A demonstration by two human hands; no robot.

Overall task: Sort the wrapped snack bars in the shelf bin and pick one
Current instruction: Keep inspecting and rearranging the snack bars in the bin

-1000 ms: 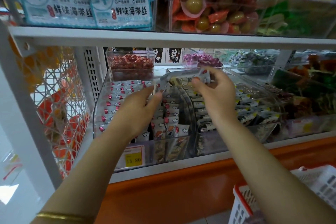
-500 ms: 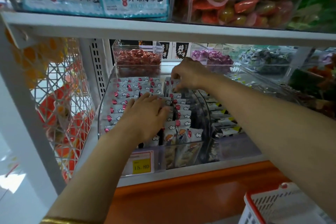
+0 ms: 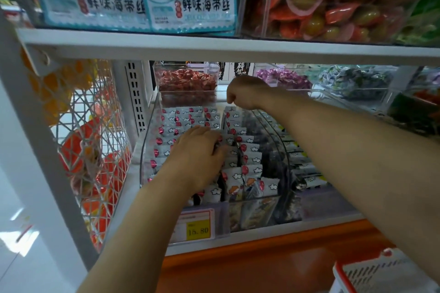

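Note:
A clear shelf bin [image 3: 142, 162] holds several rows of white wrapped snack bars [image 3: 250, 157] with red dots and cloud prints, standing on edge. My left hand [image 3: 197, 157] lies palm down on the left rows, its fingertips reaching the middle gap between rows. My right hand [image 3: 245, 93] is at the back of the bin, fingers curled downward just above the rear end of the right row. No bar shows inside that fist.
A yellow price tag [image 3: 197, 226] fronts the bin. Behind it sits a box of red candies [image 3: 188, 83]; to the right a bin of dark-and-yellow packs [image 3: 307, 169]. The upper shelf edge [image 3: 214, 47] hangs close overhead. A wire mesh panel [image 3: 90, 138] closes the left side. A red-rimmed basket [image 3: 371, 273] is at lower right.
My right hand, which held a bar up in front a second ago, has reached to the back of the bin and curled down. My left hand has settled flat on the rows.

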